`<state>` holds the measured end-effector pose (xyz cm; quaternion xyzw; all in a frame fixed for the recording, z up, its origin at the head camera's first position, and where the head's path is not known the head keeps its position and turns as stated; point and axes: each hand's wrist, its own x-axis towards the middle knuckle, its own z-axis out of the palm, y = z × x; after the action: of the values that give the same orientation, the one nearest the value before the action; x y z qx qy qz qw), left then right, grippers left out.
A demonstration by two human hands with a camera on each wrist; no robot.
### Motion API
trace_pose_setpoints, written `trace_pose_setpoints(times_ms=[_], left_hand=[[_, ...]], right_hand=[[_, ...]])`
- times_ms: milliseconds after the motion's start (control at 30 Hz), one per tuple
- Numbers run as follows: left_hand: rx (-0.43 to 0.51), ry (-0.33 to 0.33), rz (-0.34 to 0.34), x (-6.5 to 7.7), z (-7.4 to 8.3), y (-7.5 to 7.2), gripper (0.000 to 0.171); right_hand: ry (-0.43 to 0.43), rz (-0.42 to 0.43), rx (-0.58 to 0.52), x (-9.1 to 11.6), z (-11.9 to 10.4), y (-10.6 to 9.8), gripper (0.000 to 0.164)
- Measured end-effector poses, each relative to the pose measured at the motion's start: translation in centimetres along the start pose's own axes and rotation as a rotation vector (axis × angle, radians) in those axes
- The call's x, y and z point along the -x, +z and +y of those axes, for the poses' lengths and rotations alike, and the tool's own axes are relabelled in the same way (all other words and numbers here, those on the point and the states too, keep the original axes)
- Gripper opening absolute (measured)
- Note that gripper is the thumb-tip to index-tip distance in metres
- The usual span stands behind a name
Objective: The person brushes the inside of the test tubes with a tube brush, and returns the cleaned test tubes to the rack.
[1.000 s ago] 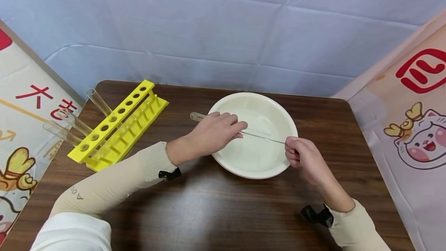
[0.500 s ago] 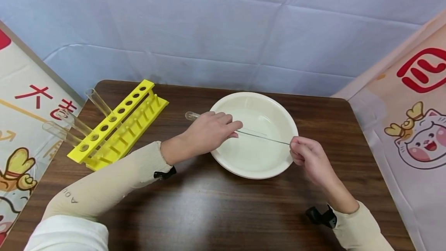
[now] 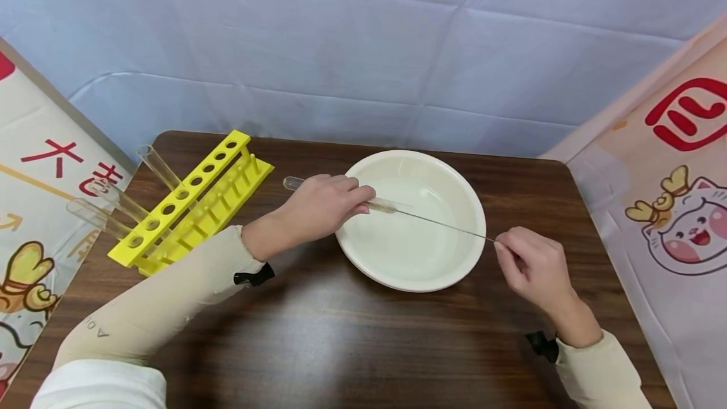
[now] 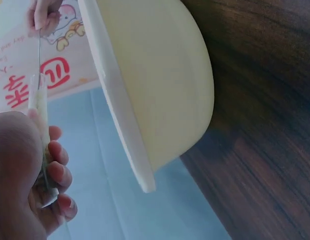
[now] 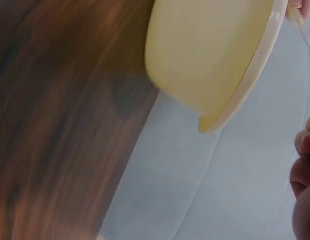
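My left hand (image 3: 320,207) grips a clear test tube (image 3: 292,183), its rounded end sticking out to the left and its mouth pointing right over the basin. Inside the tube, pale bristles of a test tube brush (image 3: 382,206) show near the mouth. The brush's thin twisted wire runs right, past the basin's rim, to my right hand (image 3: 534,267), which pinches its end between thumb and fingers. In the left wrist view my fingers (image 4: 57,172) curl round the tube. Below lies a white round basin (image 3: 409,283) with what looks like water in it.
A yellow test tube rack (image 3: 193,207) stands at the left of the dark wooden table (image 3: 341,346), with 3 clear test tubes (image 3: 159,166) leaning in its holes. A pale cloth backdrop (image 3: 341,49) rises behind the table; printed panels (image 3: 681,207) flank it.
My left hand has moved left with the test tube, and my right hand right with the wire. More wire now shows between the hands, and bristles have come into sight near the tube's mouth.
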<state>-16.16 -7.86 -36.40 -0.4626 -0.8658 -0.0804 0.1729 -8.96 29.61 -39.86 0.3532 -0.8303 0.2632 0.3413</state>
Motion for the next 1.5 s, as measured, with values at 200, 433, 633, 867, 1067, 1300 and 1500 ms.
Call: trace_pose_setpoints(times_ms=[200, 433, 633, 867, 1067, 1300, 1500], left_hand=[[0.035, 0.007, 0.006, 0.1, -0.1, -0.4, 0.019], [0.051, -0.016, 0.014, 0.5, -0.3, -0.6, 0.017], [0.030, -0.050, -0.021, 1.0, -1.0, -0.8, 0.022], [-0.012, -0.084, -0.009, 2.1, -2.4, -0.7, 0.023], [-0.013, -0.047, 0.018, 2.1, -2.6, -0.5, 0.022], [-0.028, -0.024, 0.052, 2.0, -2.4, -0.5, 0.021], [-0.035, 0.004, 0.059, 1.8, -2.2, -0.6, 0.023]], right_hand=[[-0.083, 0.069, 0.098, -0.5, -0.1, -1.0, 0.044], [-0.058, 0.067, 0.071, -0.4, -0.3, -1.7, 0.043], [0.002, 0.070, 0.037, 0.3, 0.3, -2.5, 0.041], [0.261, -0.066, -0.143, 2.5, 1.6, -3.8, 0.025], [0.521, -0.255, -0.540, 2.5, 1.8, -4.7, 0.039], [0.623, -0.359, -1.163, 1.4, 2.6, -5.3, 0.039], [0.783, -0.498, -1.662, 1.0, 3.6, -5.7, 0.034]])
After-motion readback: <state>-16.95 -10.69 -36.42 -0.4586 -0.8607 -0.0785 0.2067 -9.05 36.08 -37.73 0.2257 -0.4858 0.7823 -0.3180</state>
